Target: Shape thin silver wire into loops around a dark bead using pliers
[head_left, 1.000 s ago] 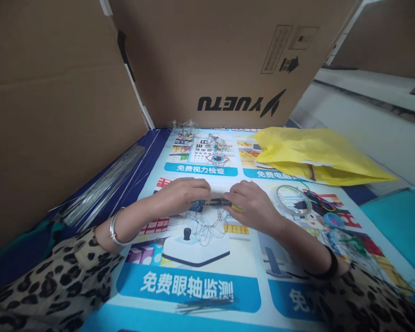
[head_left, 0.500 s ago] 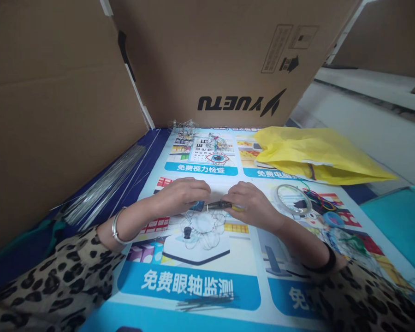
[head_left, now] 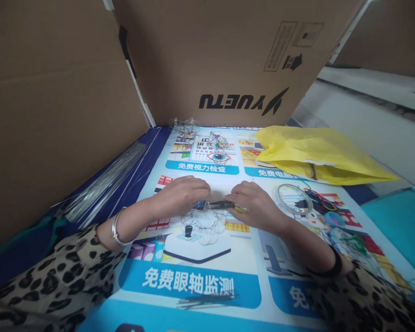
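Note:
My left hand (head_left: 181, 196) is closed on a looped piece of thin silver wirework (head_left: 204, 223) that hangs just below my fingers over the printed poster (head_left: 200, 281). My right hand (head_left: 257, 205) is closed round small pliers (head_left: 223, 204) with yellow handles. The dark jaws point left and meet the wirework right by my left fingertips. Both wrists rest on the poster, the left with a silver bangle, the right with a dark band.
A bundle of straight silver wires (head_left: 103, 184) lies at the left. Cardboard boxes (head_left: 228, 60) wall the back and left. A yellow plastic bag (head_left: 318, 154), a tape roll (head_left: 292, 198), coloured wires (head_left: 323, 203) and finished wire pieces (head_left: 214, 140) lie around. Short dark wires (head_left: 205, 300) lie near me.
The hands stay almost in place. The wirework has turned and spread a little under my fingers, and the pliers' jaws have shifted slightly against it.

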A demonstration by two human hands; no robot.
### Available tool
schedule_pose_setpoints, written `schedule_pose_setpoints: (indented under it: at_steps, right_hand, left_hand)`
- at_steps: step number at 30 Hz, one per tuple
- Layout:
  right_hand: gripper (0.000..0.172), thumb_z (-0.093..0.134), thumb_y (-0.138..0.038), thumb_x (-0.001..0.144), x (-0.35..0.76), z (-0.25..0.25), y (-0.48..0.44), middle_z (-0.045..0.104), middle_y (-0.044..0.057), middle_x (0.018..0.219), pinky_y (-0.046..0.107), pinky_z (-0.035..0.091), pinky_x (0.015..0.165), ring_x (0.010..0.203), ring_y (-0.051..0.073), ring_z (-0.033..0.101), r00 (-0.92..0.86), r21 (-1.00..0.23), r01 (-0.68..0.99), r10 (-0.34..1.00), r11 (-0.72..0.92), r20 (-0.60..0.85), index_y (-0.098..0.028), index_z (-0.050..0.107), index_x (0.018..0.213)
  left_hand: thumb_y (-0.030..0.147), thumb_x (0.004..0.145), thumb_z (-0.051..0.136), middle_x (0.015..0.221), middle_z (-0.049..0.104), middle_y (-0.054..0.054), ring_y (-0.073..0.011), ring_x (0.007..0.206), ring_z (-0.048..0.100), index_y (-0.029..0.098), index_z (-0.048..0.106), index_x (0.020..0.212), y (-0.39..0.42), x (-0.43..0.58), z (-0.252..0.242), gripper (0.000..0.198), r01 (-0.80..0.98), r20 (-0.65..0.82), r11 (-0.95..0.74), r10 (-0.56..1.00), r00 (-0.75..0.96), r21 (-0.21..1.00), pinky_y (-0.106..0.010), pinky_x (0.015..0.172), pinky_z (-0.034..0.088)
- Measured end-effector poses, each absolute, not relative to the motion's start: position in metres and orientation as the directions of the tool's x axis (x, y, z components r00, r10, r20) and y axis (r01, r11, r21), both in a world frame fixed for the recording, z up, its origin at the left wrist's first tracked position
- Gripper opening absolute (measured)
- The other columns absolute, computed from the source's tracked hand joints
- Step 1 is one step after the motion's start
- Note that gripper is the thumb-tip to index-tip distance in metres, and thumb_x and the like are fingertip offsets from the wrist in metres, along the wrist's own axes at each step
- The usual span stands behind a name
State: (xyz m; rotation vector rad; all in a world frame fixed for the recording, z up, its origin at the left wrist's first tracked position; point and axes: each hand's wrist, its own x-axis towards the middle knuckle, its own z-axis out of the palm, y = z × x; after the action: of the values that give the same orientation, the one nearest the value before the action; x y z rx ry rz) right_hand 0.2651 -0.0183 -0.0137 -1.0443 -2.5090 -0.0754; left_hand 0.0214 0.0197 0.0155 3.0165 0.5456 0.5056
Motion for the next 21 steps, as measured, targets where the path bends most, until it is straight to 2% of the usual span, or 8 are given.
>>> schedule_pose_setpoints:
  at_steps: [6,12,17,21]
  right_hand:
    - [0.017,0.055,-0.028,0.079,0.263,-0.014,-0.02,0.06,0.004,0.08,0.029,0.034,0.07,0.078,0.016,0.049,-0.622,-0.09,0.7,0.667,0.708,0.41,-0.021,0.065,0.091]
    - [0.018,0.055,-0.024,0.077,0.261,-0.012,-0.022,0.06,0.004,0.081,0.03,0.032,0.069,0.078,0.016,0.048,-0.662,-0.031,0.692,0.652,0.721,0.369,-0.022,0.065,0.092]
    - [0.017,0.055,-0.023,0.077,0.259,-0.009,-0.023,0.06,0.004,0.082,0.031,0.032,0.069,0.079,0.017,0.048,-0.678,-0.001,0.691,0.649,0.723,0.346,-0.022,0.065,0.091]
    - [0.016,0.056,-0.024,0.077,0.258,-0.008,-0.024,0.059,0.004,0.082,0.031,0.032,0.069,0.079,0.017,0.048,-0.669,-0.023,0.699,0.664,0.715,0.335,-0.021,0.065,0.091]
  left_hand:
    - [0.011,0.084,0.041,0.086,0.062,-0.002,-0.0133,0.078,0.056,0.018,0.057,0.088,0.013,0.023,0.019,0.018,0.385,0.259,-0.919,0.393,0.882,0.083,-0.027,0.074,0.041]
    - [0.013,0.084,0.039,0.077,0.061,-0.002,-0.0119,0.067,0.056,0.016,0.056,0.083,0.005,0.026,0.023,0.017,0.496,0.194,-0.861,0.508,0.839,0.11,-0.022,0.057,0.039]
    - [0.012,0.082,0.04,0.081,0.062,-0.002,-0.0129,0.071,0.058,0.016,0.055,0.087,0.001,0.028,0.026,0.017,0.55,0.147,-0.818,0.572,0.807,0.168,-0.022,0.059,0.04]
    - [0.012,0.082,0.041,0.08,0.062,-0.003,-0.0137,0.068,0.058,0.016,0.053,0.086,-0.003,0.03,0.03,0.013,0.587,0.093,-0.797,0.601,0.794,0.143,-0.023,0.056,0.038]
